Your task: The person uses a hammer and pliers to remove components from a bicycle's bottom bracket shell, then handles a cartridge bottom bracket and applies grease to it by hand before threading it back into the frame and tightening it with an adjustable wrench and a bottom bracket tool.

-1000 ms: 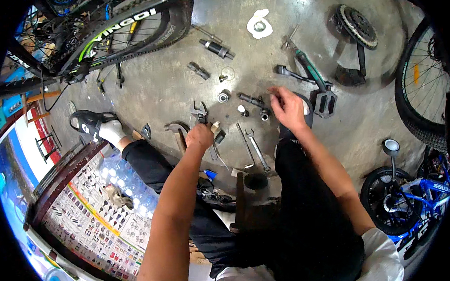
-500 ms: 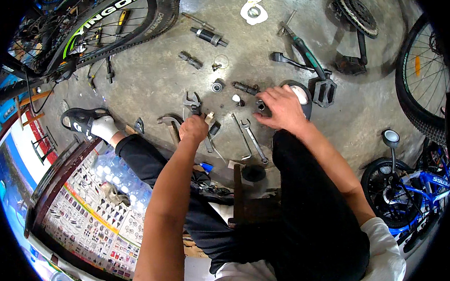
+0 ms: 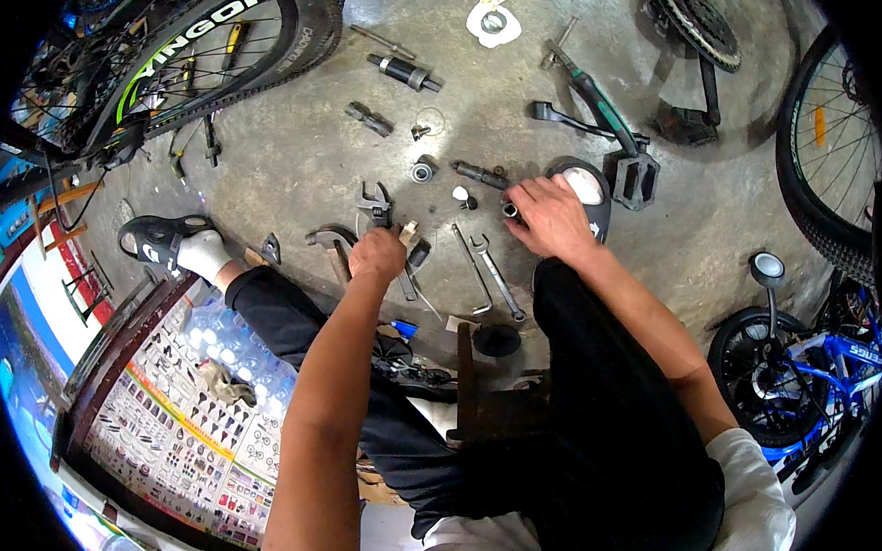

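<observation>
The grey adjustable wrench (image 3: 375, 208) points forward; the likely socket (image 3: 510, 211) is half-hidden.

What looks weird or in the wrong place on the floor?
The crankset and the separate crank arm look odd: they sit loose on the concrete floor toward the upper right, though such parts usually belong mounted on a bike. I can't make out any spill.

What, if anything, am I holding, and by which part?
The left grip holds an adjustable wrench by its handle, near the head. The right grip is at a small metal cylinder; whether it's held, I can't tell.
</observation>
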`<state>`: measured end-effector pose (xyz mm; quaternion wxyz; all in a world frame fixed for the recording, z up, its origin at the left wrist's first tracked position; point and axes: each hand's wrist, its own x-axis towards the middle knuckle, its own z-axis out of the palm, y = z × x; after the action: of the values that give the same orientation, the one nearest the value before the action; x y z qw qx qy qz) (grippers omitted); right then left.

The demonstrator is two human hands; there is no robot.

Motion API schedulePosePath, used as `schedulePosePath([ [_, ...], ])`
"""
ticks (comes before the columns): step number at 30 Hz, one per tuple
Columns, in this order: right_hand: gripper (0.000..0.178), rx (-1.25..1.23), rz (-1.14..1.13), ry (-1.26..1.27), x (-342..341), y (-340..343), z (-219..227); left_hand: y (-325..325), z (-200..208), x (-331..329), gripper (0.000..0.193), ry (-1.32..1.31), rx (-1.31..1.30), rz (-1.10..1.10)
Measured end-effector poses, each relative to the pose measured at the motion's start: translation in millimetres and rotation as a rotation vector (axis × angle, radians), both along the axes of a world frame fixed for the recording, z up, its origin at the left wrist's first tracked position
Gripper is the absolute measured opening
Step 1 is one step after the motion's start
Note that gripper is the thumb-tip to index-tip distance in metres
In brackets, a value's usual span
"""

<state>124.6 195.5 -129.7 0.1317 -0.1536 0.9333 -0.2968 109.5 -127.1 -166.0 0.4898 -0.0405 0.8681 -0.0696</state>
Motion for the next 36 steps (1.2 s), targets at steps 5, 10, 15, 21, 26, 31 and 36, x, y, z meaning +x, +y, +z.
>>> schedulePosePath([
  [5,0.035,0.003,-0.003,-0.001,-1,-1,0,3,2,-2,0.054,0.009,-0.046,0.018],
  [10,0.033,0.019,-0.009,-0.007,-2,0,0,4,7,-6,0.054,-0.038,0.001,0.036],
  [15,0.032,0.031,-0.034,0.027,-1,15,4,31,14,-13,0.034,-0.020,-0.005,0.128],
  [21,0.028,-0.745,-0.809,-0.261,-44,-1,51,-4,14,-1,0.048,-0.022,0.042,0.090],
  [26,0.028,-1.235,-0.909,-0.084,-119,-1,119,1,6,1,0.050,-0.020,0.068,0.040],
  [31,0.025,-1.589,-0.919,-0.055,-156,-21,158,9,14,-4,0.051,-0.007,0.045,0.131],
  [36,0.028,-1.664,-0.877,-0.120,-166,-26,150,0,8,2,0.052,0.023,0.039,0.111],
])
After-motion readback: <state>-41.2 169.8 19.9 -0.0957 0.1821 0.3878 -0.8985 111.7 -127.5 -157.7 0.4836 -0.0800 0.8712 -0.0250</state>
